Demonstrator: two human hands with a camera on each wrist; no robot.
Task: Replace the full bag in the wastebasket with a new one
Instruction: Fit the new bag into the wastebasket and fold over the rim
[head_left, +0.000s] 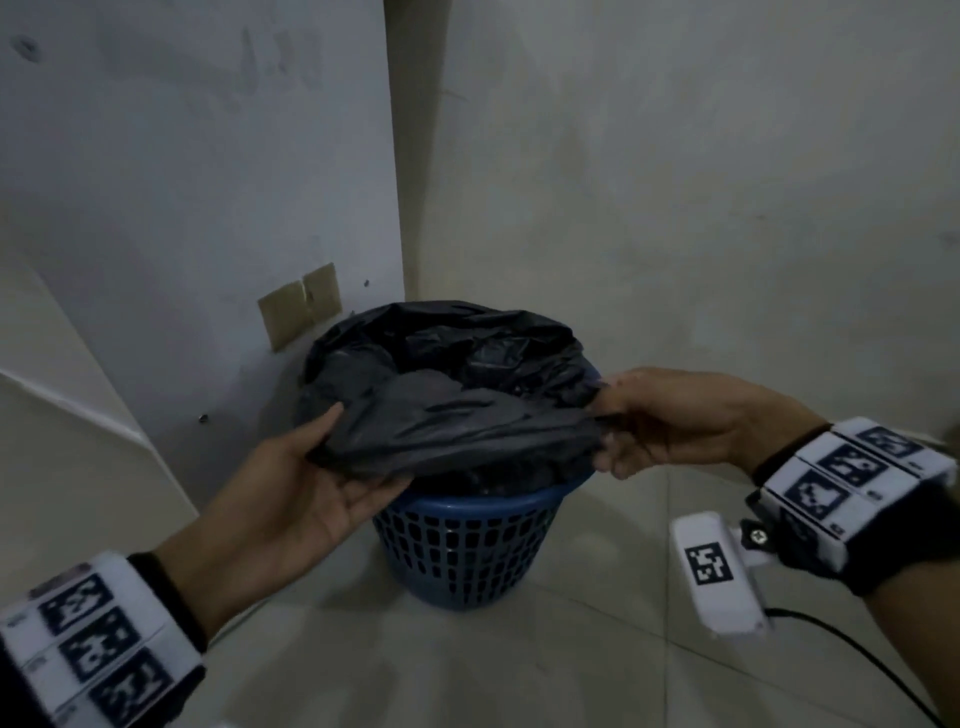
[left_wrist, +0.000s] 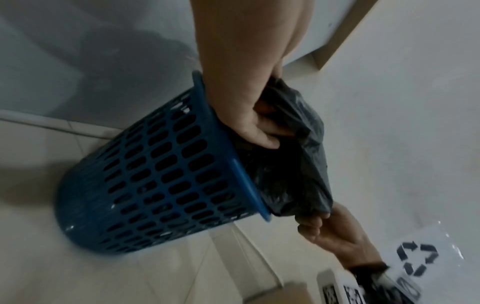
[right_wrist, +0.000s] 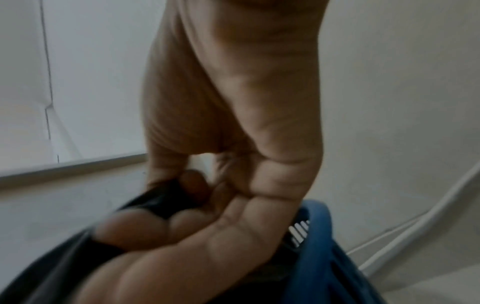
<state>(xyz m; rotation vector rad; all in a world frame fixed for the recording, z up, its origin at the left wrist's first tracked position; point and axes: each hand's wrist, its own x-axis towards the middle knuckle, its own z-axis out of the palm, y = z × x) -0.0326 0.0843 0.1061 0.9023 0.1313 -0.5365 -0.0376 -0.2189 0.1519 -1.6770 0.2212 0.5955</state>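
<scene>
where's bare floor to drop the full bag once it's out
Bare tile lies in front of the blue wastebasket, between the left hand and right hand. More shows to the basket's right, up to the wall. A white sheet with a recycling mark lies near the right wrist. Crowded: behind and left, where the white panel closes in; both hands grip the black bag.

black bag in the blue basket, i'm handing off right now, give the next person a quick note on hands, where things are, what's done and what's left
Left hand grips the black bag at its near left edge; right hand pinches the near right edge.
The bag sits in the blue wastebasket on the floor, its near rim pulled free and gathered.
A white bag with a recycling mark lies on the floor.
Left: lift the bag out, fit a new one.
</scene>
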